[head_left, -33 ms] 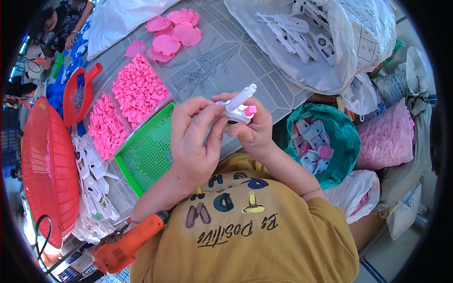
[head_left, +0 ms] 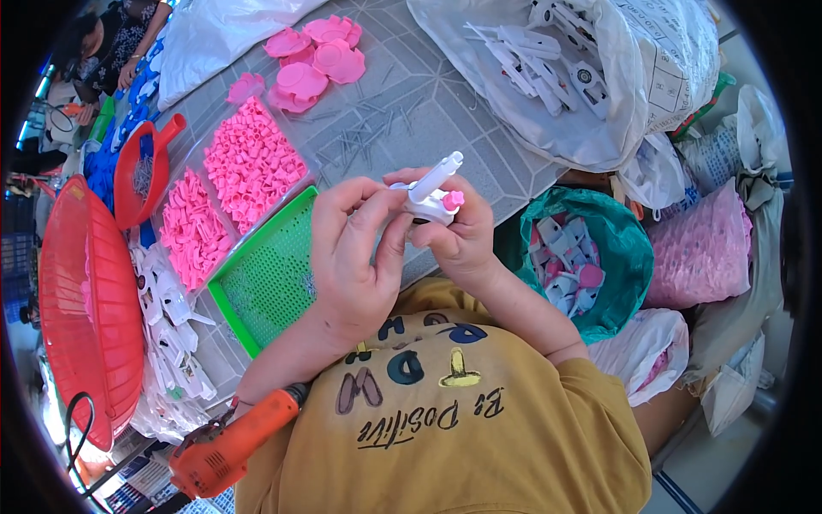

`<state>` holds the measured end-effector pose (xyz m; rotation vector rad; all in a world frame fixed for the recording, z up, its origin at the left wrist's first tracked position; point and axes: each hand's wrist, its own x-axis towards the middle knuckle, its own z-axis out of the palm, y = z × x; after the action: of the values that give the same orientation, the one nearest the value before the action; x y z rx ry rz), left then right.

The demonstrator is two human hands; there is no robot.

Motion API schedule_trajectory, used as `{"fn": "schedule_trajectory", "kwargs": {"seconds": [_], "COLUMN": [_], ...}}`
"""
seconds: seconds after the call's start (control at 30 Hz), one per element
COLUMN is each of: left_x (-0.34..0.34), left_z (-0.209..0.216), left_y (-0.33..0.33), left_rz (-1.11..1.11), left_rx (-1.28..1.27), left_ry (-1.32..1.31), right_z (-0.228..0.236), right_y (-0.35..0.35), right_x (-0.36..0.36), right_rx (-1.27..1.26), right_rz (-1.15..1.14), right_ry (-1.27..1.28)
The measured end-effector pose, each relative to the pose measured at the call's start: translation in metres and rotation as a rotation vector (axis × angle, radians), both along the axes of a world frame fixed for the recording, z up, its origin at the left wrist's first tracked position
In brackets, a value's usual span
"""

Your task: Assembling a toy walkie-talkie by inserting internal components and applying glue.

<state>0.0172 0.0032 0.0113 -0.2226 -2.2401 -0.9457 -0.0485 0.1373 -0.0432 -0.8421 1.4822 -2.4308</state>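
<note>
Between my two hands, over the near part of the table, is a small white plastic part [head_left: 435, 182] with an upright tube and a pink piece [head_left: 453, 200] at its side. My left hand [head_left: 353, 257] pinches its left side between thumb and fingertips. From the right, my right hand [head_left: 465, 236] wraps its fingers around the part, thumb beneath. Fingers cover much of its body. Just left of my left hand lies a green perforated tray [head_left: 257, 287] with small metal pins in it.
Pink small parts [head_left: 253, 163] fill a clear divided tray; pink lids [head_left: 300, 81] and loose metal pins [head_left: 360, 133] lie beyond. An orange power drill [head_left: 235, 441] is at lower left, beside a red basket [head_left: 90, 317]. Right: a teal bag [head_left: 634, 257] and white sack [head_left: 668, 68] of parts.
</note>
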Motion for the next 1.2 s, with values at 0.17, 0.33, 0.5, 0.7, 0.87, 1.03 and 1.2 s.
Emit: {"fn": "schedule_trajectory", "kwargs": {"seconds": [0.17,0.33,0.5,0.7,0.87,1.03,1.2], "left_x": [-0.001,-0.008,-0.014,-0.014,-0.013,-0.01,-0.011], "left_z": [-0.005,-0.004,-0.001,0.003,0.003,0.003,-0.001], "left_y": [-0.002,-0.013,-0.02,-0.021,-0.018,-0.013,-0.016], "left_rz": [-0.035,-0.169,-0.246,-0.283,-0.24,-0.19,-0.224], "left_rx": [0.128,0.314,0.195,0.218,0.147,0.125,0.084], "left_ry": [-0.079,-0.235,-0.221,-0.297,-0.285,-0.255,-0.22], "right_z": [0.001,0.004,-0.003,-0.003,-0.005,-0.009,-0.011], "right_y": [-0.002,0.002,0.001,0.003,0.002,0.002,0.003], "right_x": [-0.001,0.002,0.003,0.004,0.002,0.0,-0.005], "right_rx": [0.044,0.073,0.093,0.109,0.078,0.004,-0.105], "right_rz": [-0.052,0.012,-0.017,0.024,0.031,0.089,0.159], "right_ry": [0.073,-0.051,-0.096,-0.173,-0.214,-0.248,-0.364]}}
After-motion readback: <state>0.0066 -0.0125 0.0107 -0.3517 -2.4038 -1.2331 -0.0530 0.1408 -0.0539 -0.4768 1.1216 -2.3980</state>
